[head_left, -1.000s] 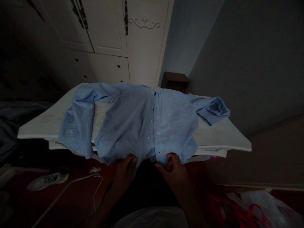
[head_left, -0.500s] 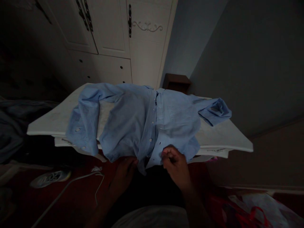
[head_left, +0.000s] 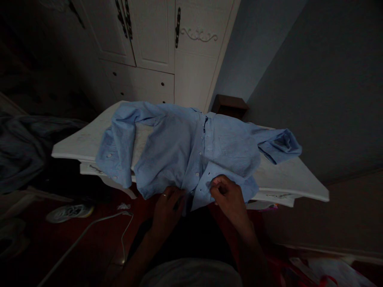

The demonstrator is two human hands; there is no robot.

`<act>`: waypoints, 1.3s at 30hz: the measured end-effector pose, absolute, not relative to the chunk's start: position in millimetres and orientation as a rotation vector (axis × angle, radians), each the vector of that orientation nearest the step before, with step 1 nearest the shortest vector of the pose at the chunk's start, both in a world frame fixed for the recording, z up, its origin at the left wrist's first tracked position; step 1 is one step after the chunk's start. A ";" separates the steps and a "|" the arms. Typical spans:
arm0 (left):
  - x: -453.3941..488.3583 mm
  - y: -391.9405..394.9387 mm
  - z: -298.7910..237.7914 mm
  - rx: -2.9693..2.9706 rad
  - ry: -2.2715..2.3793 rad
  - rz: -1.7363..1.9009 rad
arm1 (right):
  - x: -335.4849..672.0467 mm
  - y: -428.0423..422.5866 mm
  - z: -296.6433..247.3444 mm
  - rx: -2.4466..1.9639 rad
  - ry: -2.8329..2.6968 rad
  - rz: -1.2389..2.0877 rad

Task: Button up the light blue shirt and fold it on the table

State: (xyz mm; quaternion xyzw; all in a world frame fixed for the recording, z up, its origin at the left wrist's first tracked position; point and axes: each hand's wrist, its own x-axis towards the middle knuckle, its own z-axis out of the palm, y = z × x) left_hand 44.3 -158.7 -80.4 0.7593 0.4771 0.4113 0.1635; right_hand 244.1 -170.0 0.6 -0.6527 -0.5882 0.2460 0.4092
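Note:
A light blue button-up shirt [head_left: 179, 147] lies spread on a white table [head_left: 287, 175], its hem hanging over the near edge. My left hand [head_left: 166, 207] grips the hem of the left front panel, fingers closed on the cloth. My right hand [head_left: 229, 193] pinches the edge of the right front panel and has folded a corner of it back, so the buttonholes show. One sleeve hangs off the left side, the other lies bunched at the right.
A white wardrobe [head_left: 167, 44] with drawers stands behind the table. A small brown stand [head_left: 230, 105] sits by the blue-grey wall. On the dark red floor lie a sneaker [head_left: 70, 212], a white cable [head_left: 89, 229] and bags [head_left: 323, 273]. Dark bedding [head_left: 26, 147] is at left.
My right hand has lifted the right panel's lower edge and folded it up and back. My left hand has kept hold of the left panel's hem. The view has shifted left.

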 end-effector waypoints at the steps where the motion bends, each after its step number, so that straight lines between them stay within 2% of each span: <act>1: 45.3 -158.0 -82.6 2.194 1.378 1.186 | 246.1 -172.8 0.5 -1.650 -1.507 0.627; 8: 53.8 -160.8 -86.9 2.230 1.509 0.997 | 247.6 -185.5 -9.9 -1.648 -1.511 0.649; 18: 82.5 -149.1 -68.8 2.050 1.787 0.738 | 236.1 -181.6 -34.2 -1.767 -1.407 0.400; 27: 79.4 -147.4 -63.4 1.929 1.492 0.827 | 232.9 -178.3 -36.8 -1.721 -1.414 0.324; 32: 67.9 -161.8 -52.0 1.917 1.294 1.068 | 244.1 -174.5 -28.4 -1.623 -1.764 0.077; 39: 56.7 -171.1 -33.5 1.878 1.289 1.283 | 279.5 -153.6 3.3 -1.262 -2.471 -0.199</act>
